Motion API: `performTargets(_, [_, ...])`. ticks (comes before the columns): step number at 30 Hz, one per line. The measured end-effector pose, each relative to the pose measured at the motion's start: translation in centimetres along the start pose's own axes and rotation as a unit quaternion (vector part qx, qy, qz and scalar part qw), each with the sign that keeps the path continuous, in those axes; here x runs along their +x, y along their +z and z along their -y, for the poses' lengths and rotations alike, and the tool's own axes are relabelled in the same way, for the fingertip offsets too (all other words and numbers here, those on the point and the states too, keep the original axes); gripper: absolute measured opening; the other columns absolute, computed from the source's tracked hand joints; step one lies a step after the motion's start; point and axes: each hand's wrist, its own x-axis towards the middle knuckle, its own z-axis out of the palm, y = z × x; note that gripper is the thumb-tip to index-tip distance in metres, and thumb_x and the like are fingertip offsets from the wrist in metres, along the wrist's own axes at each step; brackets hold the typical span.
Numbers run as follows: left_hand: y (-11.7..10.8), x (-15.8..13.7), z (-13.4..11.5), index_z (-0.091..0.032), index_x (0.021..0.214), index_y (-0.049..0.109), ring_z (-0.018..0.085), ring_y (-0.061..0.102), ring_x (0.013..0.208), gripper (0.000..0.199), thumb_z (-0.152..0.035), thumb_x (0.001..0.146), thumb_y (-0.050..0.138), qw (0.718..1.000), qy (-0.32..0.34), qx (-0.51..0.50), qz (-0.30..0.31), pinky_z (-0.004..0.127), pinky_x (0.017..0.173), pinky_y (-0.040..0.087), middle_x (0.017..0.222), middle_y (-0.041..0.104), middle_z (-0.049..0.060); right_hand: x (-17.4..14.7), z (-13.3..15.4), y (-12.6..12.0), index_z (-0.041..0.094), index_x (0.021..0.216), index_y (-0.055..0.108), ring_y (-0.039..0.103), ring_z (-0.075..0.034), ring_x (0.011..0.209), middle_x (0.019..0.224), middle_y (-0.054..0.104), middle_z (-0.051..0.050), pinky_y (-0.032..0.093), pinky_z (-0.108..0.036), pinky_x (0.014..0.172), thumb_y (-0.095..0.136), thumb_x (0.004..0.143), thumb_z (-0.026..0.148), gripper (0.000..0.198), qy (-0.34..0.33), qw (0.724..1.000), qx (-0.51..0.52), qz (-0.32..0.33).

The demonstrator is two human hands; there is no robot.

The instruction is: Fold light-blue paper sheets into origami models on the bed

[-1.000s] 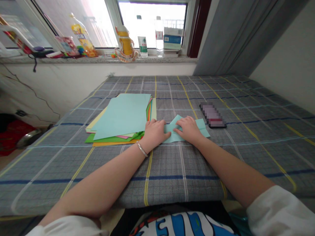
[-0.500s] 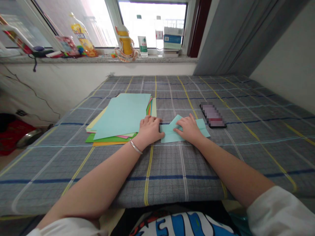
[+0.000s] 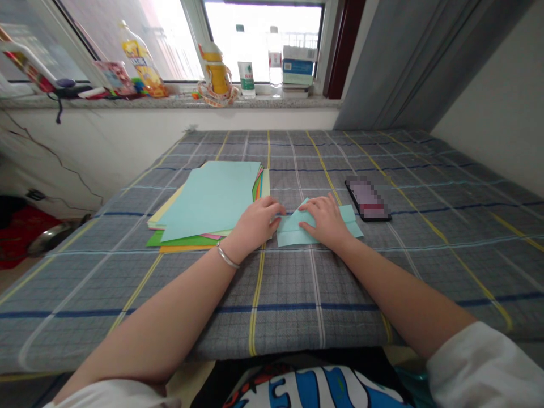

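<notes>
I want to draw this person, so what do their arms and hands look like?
The left hand and right hand are bare, with no gloves. A thin, curved, silver-coloured bangle goes around the left wrist; the right wrist has none. The left sleeve and right sleeve are white, loose and wrinkled, ending around the elbows.

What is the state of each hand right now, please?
Left hand: partly curled at the folded paper's left end; grip cannot be told.
Right hand: open, resting on that paper.
</notes>
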Motion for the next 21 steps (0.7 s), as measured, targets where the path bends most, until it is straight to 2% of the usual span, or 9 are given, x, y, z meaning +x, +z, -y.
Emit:
performTargets(3, [0.0, 0.0, -0.5, -0.021, 0.097, 0.07, 0.018, 0.061, 0.097, 0.022, -0.022, 0.094, 0.049, 0.993, 0.101, 0.017, 0.066, 0.031, 0.094, 0.046, 0.104, 0.067, 0.005, -0.1, 0.2, -0.3, 0.027, 0.097, 0.072, 0.049, -0.025, 0.112, 0.114, 0.064, -0.005, 0.033, -0.043, 0.104, 0.063, 0.085, 0.028, 0.015, -0.032, 0.999, 0.026, 0.009])
performTargets(6, [0.2, 0.0, -0.7, -0.02, 0.106, 0.071, 0.019, 0.062, 0.097, 0.027, -0.021, 0.096, 0.045, 0.984, 0.136, 0.051, 0.106, 0.033, 0.094, 0.046, 0.106, 0.069, 0.005, -0.1, 0.3, -0.3, 0.026, 0.093, 0.072, 0.051, -0.024, 0.105, 0.106, 0.066, -0.005, 0.039, -0.039, 0.096, 0.062, 0.086, 0.031, 0.013, -0.029, 0.998, 0.044, 0.038])
performTargets(9, [0.1, 0.0, -0.7, -0.022, 0.116, 0.069, 0.02, 0.062, 0.099, 0.031, -0.017, 0.094, 0.047, 0.977, 0.157, 0.087, 0.111, 0.035, 0.096, 0.044, 0.11, 0.069, 0.005, -0.1, 0.1, 0.2, 0.025, 0.097, 0.07, 0.05, -0.027, 0.111, 0.112, 0.065, -0.007, 0.035, -0.045, 0.103, 0.066, 0.083, 0.041, 0.022, -0.005, 0.999, 0.03, 0.036])
performTargets(14, [-0.4, -0.1, -0.4, -0.024, 0.118, 0.068, 0.02, 0.061, 0.099, 0.034, -0.016, 0.09, 0.05, 0.971, 0.192, 0.088, 0.115, 0.035, 0.095, 0.043, 0.105, 0.069, 0.007, 0.0, -0.5, 1.4, 0.022, 0.108, 0.065, 0.038, -0.032, 0.133, 0.135, 0.054, -0.012, 0.018, -0.057, 0.114, 0.068, 0.078, 0.049, 0.039, 0.051, 0.997, 0.022, 0.053])
performTargets(18, [-0.5, -0.1, -0.6, -0.027, 0.123, 0.065, 0.021, 0.062, 0.096, 0.037, -0.02, 0.09, 0.051, 0.967, 0.2, 0.106, 0.118, 0.036, 0.093, 0.043, 0.101, 0.068, 0.007, 0.0, -1.0, 1.7, 0.022, 0.117, 0.061, 0.034, -0.032, 0.139, 0.143, 0.049, -0.011, 0.017, -0.056, 0.116, 0.062, 0.083, 0.045, 0.041, 0.04, 0.995, 0.039, 0.082])
performTargets(21, [-0.6, -0.1, -1.1, -0.031, 0.125, 0.064, 0.022, 0.061, 0.095, 0.038, -0.023, 0.091, 0.05, 0.962, 0.201, 0.134, 0.128, 0.036, 0.09, 0.042, 0.102, 0.067, 0.006, -0.2, -1.8, 1.5, 0.02, 0.132, 0.053, 0.03, -0.033, 0.142, 0.15, 0.042, -0.013, 0.02, -0.053, 0.117, 0.055, 0.087, 0.043, 0.05, 0.045, 0.992, 0.035, 0.111])
